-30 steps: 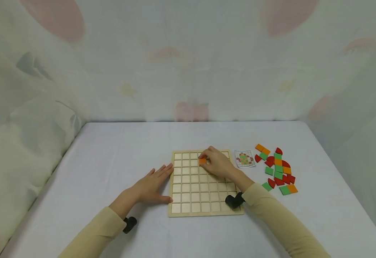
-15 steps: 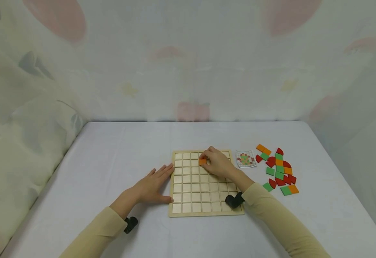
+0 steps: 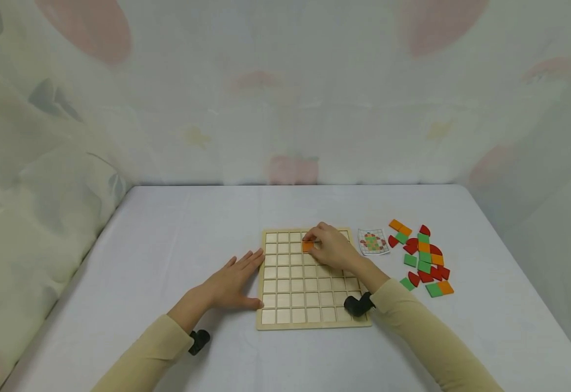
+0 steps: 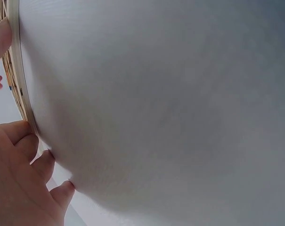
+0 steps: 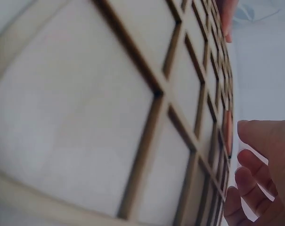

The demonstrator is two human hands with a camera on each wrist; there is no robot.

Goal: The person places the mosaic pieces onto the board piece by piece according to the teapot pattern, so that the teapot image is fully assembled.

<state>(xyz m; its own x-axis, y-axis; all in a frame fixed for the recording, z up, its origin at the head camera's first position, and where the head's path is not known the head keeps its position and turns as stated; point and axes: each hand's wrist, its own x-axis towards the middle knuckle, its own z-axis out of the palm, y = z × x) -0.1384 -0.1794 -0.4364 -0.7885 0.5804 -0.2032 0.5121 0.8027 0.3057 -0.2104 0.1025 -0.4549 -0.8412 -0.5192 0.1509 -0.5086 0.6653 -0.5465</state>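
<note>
My left hand (image 3: 231, 282) lies with spread fingers on the table, thumb and fingertips touching the left edge of a wooden grid board (image 3: 283, 328). In the left wrist view, the left hand's fingers (image 4: 43, 165) meet the board's rim (image 4: 20, 70). My right hand (image 3: 333, 249) is low over the board's upper part, around an orange square tile (image 3: 307, 246) lying in one cell. From the right wrist view, the thumb (image 5: 255, 132) stands slightly apart from the orange tile (image 5: 228, 134), and the other fingers are loosely bent.
Right of the board lies a small pattern card (image 3: 373, 242). Further right are scattered red, green and orange pieces, among them a green square (image 3: 410, 260) and a red quarter-circle (image 3: 425, 230). Patterned cloth (image 3: 285, 98) stands behind the white table (image 3: 192, 218).
The orange tile now lies flatter in its cell, with the right fingers still around it. The left hand keeps its place at the board's edge.
</note>
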